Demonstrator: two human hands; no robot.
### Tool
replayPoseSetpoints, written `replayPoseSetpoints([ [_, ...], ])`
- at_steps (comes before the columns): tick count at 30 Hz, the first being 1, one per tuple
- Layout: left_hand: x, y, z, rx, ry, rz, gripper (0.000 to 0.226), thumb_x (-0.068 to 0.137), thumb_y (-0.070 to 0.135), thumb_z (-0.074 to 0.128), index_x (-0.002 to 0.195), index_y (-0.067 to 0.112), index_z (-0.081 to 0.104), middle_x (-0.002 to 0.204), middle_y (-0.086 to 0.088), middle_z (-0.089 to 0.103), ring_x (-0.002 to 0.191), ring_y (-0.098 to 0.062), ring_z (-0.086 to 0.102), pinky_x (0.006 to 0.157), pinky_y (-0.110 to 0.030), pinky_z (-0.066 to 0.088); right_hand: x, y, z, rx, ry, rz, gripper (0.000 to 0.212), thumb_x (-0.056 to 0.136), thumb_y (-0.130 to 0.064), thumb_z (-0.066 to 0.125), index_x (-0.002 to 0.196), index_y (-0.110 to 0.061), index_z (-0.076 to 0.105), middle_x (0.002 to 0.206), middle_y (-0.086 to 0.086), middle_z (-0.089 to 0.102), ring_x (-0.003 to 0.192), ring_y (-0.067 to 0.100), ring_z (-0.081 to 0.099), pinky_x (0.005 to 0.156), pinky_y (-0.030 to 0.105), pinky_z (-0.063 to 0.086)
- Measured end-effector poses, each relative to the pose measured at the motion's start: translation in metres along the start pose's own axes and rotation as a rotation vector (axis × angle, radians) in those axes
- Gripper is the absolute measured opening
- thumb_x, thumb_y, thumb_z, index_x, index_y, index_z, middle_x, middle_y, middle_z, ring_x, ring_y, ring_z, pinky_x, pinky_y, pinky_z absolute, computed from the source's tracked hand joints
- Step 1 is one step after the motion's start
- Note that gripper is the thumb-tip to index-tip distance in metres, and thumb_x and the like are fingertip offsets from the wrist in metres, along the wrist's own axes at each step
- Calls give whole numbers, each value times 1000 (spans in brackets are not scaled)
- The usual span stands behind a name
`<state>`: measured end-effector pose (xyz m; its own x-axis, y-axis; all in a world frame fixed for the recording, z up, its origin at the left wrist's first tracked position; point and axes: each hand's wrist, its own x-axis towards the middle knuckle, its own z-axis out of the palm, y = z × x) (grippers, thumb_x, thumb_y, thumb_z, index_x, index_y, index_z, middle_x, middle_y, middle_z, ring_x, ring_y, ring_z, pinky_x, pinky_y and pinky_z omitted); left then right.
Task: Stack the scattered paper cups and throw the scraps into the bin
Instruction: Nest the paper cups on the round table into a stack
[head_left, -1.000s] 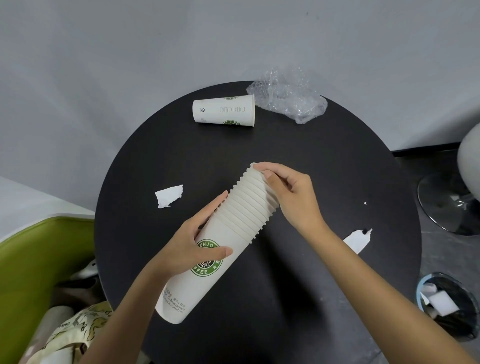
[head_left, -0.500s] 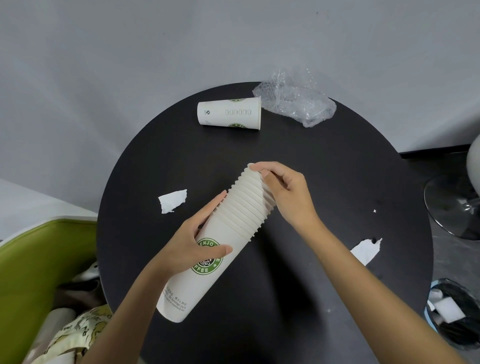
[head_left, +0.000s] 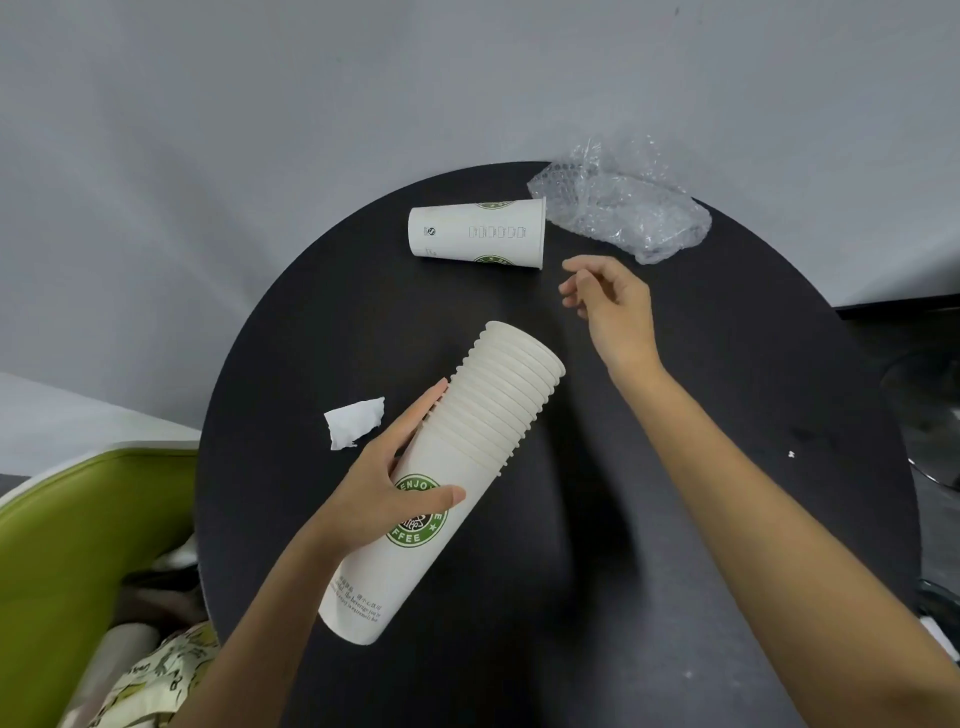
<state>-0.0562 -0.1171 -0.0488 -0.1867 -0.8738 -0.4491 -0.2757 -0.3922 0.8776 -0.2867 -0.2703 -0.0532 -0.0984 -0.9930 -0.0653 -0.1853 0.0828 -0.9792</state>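
Note:
My left hand (head_left: 387, 491) grips a tilted stack of white paper cups (head_left: 467, 452) with a green logo, held above the round black table (head_left: 727, 395). A single white cup (head_left: 475, 236) lies on its side at the far edge of the table. My right hand (head_left: 610, 301) hovers between the stack and that cup, fingers loosely spread and holding nothing. A torn white paper scrap (head_left: 353, 423) lies on the table left of the stack. Crumpled clear bubble wrap (head_left: 621, 208) sits just right of the lying cup.
A green chair (head_left: 67, 561) with a patterned cloth (head_left: 150, 675) stands at the lower left. A grey wall rises behind the table. A chrome stool base (head_left: 930, 415) shows at the right edge. A tiny white speck (head_left: 790, 454) lies on the table's right side.
My right hand has let go of the stack's rim and moved up and right toward the lying cup. The left hand still holds the stack. The view has shifted.

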Motion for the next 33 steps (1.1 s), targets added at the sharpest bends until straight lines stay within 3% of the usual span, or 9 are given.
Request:
replayPoseSetpoints([
  [5, 14, 0, -9, 8, 15, 8, 95, 74, 19, 83, 139, 61, 28, 134, 30, 51, 121, -5, 57, 90, -24, 55, 40, 8, 12, -33, 21, -6, 23, 93, -6, 46, 98, -18, 65, 80, -6, 63, 71, 5, 58, 72, 20, 45],
  [9, 23, 2, -19, -3, 29, 25, 95, 75, 14, 83, 140, 58, 29, 129, 32, 54, 119, -5, 59, 85, -22, 56, 65, 17, 24, -72, 22, -12, 22, 93, -9, 48, 96, -21, 66, 94, -7, 65, 89, 12, 60, 83, 25, 47],
  [11, 26, 2, -24, -3, 33, 27, 95, 73, 15, 82, 140, 58, 29, 129, 33, 54, 118, -6, 59, 87, -25, 57, 74, 19, 30, -76, 23, -24, 20, 93, -10, 49, 98, -18, 67, 102, -6, 65, 96, 11, 59, 87, 19, 46],
  [14, 30, 2, -30, -5, 29, 30, 95, 75, 12, 82, 140, 57, 29, 132, 32, 53, 120, -7, 59, 90, -27, 57, 84, 21, 39, -81, 6, -51, 20, 94, -11, 50, 100, -17, 68, 103, -8, 64, 96, 7, 56, 84, 12, 42],
  [17, 32, 0, -33, -6, 32, 36, 95, 77, 8, 82, 141, 54, 29, 133, 32, 53, 122, -6, 58, 89, -24, 56, 92, 26, 50, -98, -26, -63, 20, 94, -11, 51, 99, -20, 68, 103, -8, 62, 96, 8, 55, 87, 19, 43],
  [24, 29, -7, -43, 3, 30, 26, 101, 61, 41, 82, 144, 54, 26, 135, 32, 51, 122, -10, 59, 89, -31, 58, 101, 32, 66, -75, -40, -30, 24, 91, -5, 52, 94, -22, 68, 107, -4, 61, 101, 11, 52, 87, 22, 42],
  [28, 26, -10, -47, 20, 43, 20, 103, 60, 44, 81, 146, 53, 25, 137, 28, 51, 121, -12, 59, 93, -36, 57, 99, 29, 67, -45, -18, -8, 27, 91, -4, 51, 89, -25, 68, 98, -5, 59, 96, 11, 51, 84, 24, 41],
  [33, 23, -12, -48, 13, 38, 27, 101, 61, 39, 82, 144, 56, 28, 138, 26, 52, 121, -14, 60, 94, -38, 57, 84, 20, 59, 5, -22, -8, 28, 92, -4, 49, 89, -25, 68, 103, -5, 62, 101, 14, 53, 85, 25, 43],
])
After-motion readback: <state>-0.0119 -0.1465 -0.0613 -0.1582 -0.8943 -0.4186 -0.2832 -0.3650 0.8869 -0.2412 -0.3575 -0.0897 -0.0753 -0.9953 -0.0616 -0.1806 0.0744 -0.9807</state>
